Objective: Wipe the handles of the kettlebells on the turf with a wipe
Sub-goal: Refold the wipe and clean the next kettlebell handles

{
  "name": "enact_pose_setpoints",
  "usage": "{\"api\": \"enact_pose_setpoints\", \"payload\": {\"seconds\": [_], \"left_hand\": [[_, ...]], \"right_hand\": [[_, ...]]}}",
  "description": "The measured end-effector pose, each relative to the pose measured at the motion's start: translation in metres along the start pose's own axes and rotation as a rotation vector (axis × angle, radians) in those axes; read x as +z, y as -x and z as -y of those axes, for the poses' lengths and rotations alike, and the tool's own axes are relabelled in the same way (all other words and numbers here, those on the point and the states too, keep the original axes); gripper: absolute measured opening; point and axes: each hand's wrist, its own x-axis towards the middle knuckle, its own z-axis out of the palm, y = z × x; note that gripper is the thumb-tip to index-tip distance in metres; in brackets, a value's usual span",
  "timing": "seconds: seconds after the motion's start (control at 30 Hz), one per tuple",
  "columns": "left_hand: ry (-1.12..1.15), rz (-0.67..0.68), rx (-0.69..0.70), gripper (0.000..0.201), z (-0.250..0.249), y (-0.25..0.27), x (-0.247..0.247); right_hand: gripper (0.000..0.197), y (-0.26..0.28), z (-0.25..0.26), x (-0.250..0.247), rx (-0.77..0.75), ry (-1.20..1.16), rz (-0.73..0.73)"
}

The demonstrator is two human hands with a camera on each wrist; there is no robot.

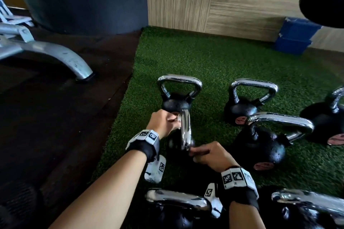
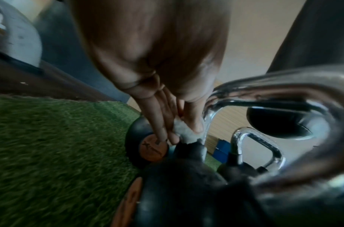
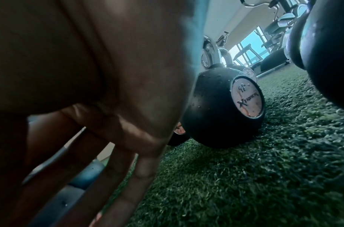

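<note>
Several black kettlebells with chrome handles stand on the green turf (image 1: pixel 204 57). The one between my hands has its chrome handle (image 1: pixel 185 132) turned end-on to me above its black body (image 1: pixel 173 144). My left hand (image 1: pixel 168 121) pinches a small white wipe (image 2: pixel 183 132) against the far leg of that handle (image 2: pixel 206 121). My right hand (image 1: pixel 206 154) is at the near end of the handle. In the right wrist view its fingers (image 3: pixel 109 153) look straight and lie against the kettlebell. What they touch is dark and blurred.
Other kettlebells stand behind (image 1: pixel 176 102), to the right (image 1: pixel 260 147) (image 1: pixel 242 108) and close in front of me (image 1: pixel 176 202). A grey machine leg (image 1: pixel 55 55) stands on the dark floor to the left. Blue boxes (image 1: pixel 296 35) sit by the wooden wall.
</note>
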Motion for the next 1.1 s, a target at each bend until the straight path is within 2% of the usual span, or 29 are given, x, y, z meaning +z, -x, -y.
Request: {"api": "enact_pose_setpoints", "payload": {"seconds": [0.07,0.17,0.2,0.27,0.37,0.53,0.6,0.7,0.73,0.87,0.97,1.1], "left_hand": [[-0.032,0.025,0.045,0.014,-0.008,-0.005,0.001],[-0.071,0.176,0.066,0.009,-0.007,-0.006,-0.006],[-0.084,0.210,0.075,0.020,-0.004,-0.005,-0.008],[-0.106,0.195,0.069,0.037,-0.001,-0.006,-0.007],[-0.074,0.127,0.062,0.030,-0.007,-0.006,-0.003],[0.049,0.022,0.138,0.008,-0.021,-0.005,-0.003],[0.078,0.017,0.141,0.012,-0.022,-0.004,-0.002],[0.119,0.042,0.129,0.020,-0.024,-0.007,-0.005],[0.173,0.055,0.114,0.022,-0.025,-0.008,-0.006],[0.665,0.223,-0.065,0.024,-0.021,-0.003,-0.011],[0.760,0.306,-0.109,0.016,-0.023,0.000,-0.015],[0.770,0.307,-0.150,0.010,-0.029,0.001,-0.023]], "right_hand": [[0.040,-0.006,-0.001,0.006,0.001,-0.034,-0.040],[0.016,-0.019,-0.002,0.009,-0.054,-0.076,-0.261],[0.026,-0.025,-0.003,0.010,-0.073,-0.089,-0.295],[0.057,-0.033,-0.002,0.014,-0.079,-0.117,-0.249],[0.078,-0.038,-0.002,0.022,-0.074,-0.082,-0.190],[0.061,-0.041,-0.009,0.021,-0.058,-0.101,-0.247],[0.062,-0.041,-0.008,0.021,-0.041,-0.137,-0.244],[0.051,-0.040,-0.008,0.022,-0.048,-0.144,-0.259],[0.049,-0.040,-0.007,0.023,-0.051,-0.160,-0.269],[0.043,-0.036,-0.004,0.026,-0.056,-0.250,-0.278],[0.042,-0.033,-0.002,0.026,-0.042,-0.288,-0.277],[0.042,-0.040,-0.008,0.026,-0.042,-0.280,-0.278]]}}
